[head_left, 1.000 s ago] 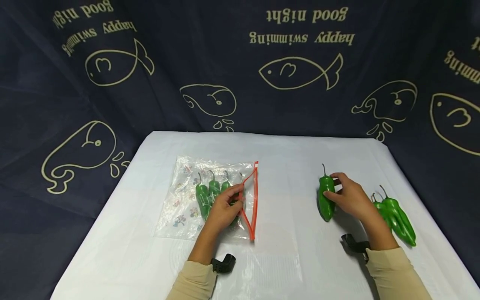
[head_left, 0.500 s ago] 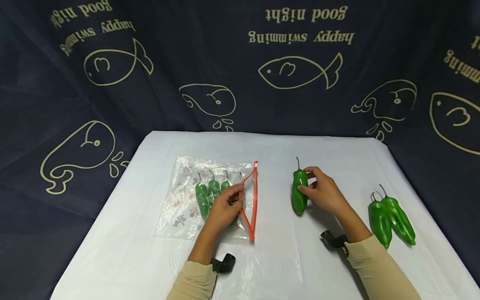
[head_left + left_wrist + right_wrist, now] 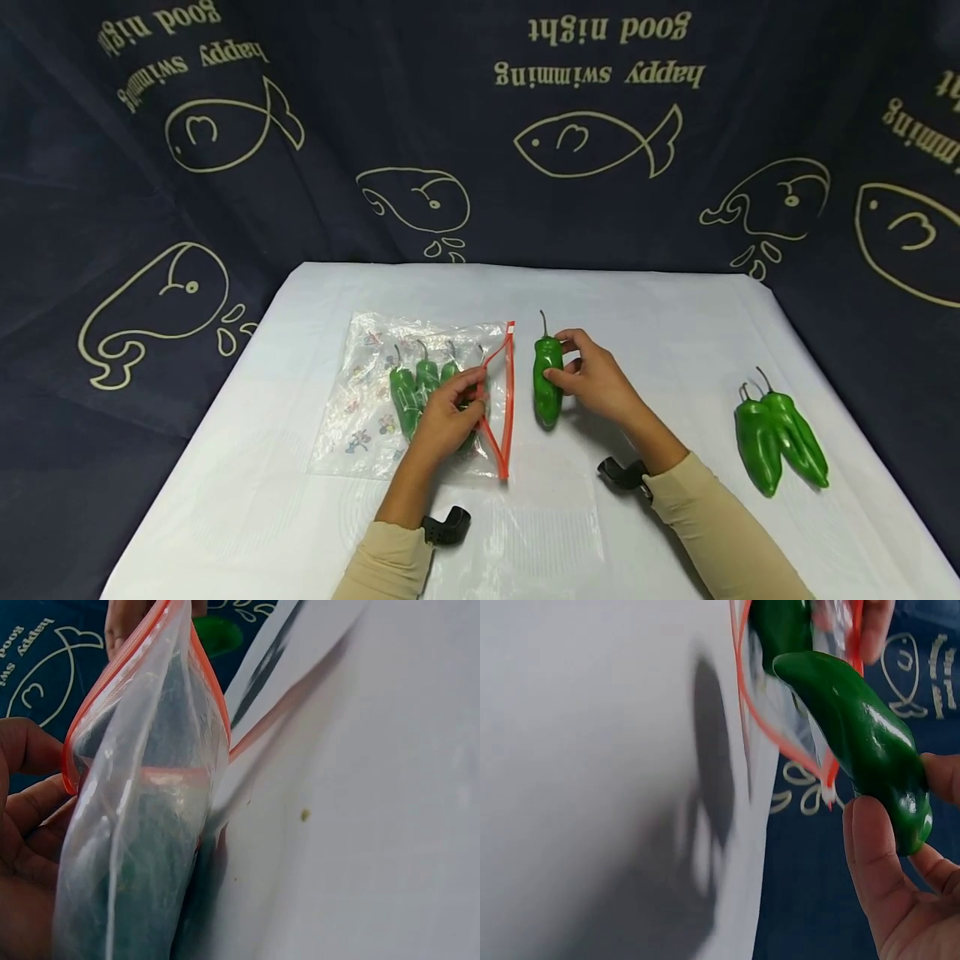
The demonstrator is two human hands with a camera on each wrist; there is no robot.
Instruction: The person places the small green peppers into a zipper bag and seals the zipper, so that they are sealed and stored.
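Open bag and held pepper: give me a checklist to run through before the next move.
1. Left hand holding bag open: ok, its mouth gapes.
2. Right hand gripping held pepper: ok, right wrist view shows the pinch.
3. Held pepper clear of the bag: ok, head view shows a gap.
4. Held pepper's end facing the mouth: not ok, its side faces it in head view.
5. Room among bagged peppers: cannot tell, left hand partly covers them.

On the left of the table (image 3: 660, 317) we see the bag (image 3: 341, 425), bagged peppers (image 3: 405, 396) inside it, our left hand (image 3: 446, 421) at its right-hand mouth. Just right of that mouth is the single pepper (image 3: 545, 396) in our right hand (image 3: 597, 381); farther right, two more peppers (image 3: 758, 446) lie side by side. Beyond the table's far edge we have the cloth (image 3: 480, 92).
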